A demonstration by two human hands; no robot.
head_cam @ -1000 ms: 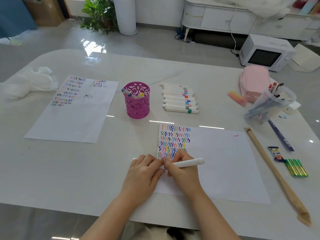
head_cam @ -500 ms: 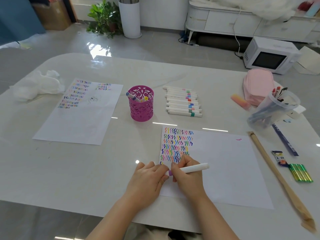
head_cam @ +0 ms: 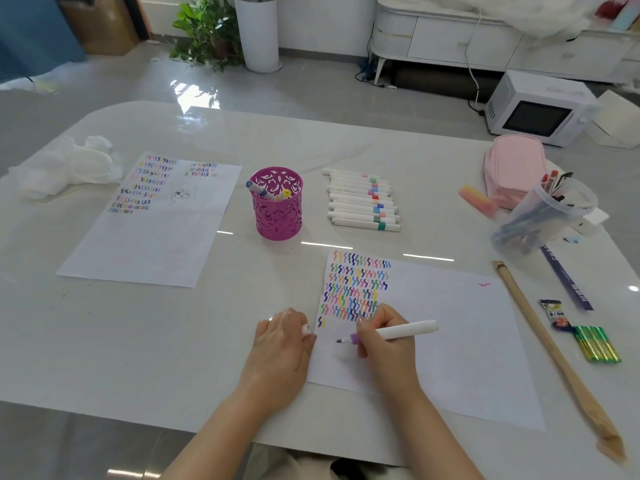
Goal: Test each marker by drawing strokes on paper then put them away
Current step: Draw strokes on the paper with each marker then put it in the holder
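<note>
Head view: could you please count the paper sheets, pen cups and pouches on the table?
Paper sheets: 2, the left sheet and the near sheet
Pen cups: 2, the pink cup and the clear cup
Pouches: 1, the pink pouch
Total: 5

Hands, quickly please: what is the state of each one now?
Left hand: closed on the white cap.
Right hand: holding the uncapped purple marker.

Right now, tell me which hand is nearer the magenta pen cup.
Left. The left hand, gripping a white cap, sits straight before the magenta pen cup; the right hand, holding the purple marker, sits farther right.
</note>
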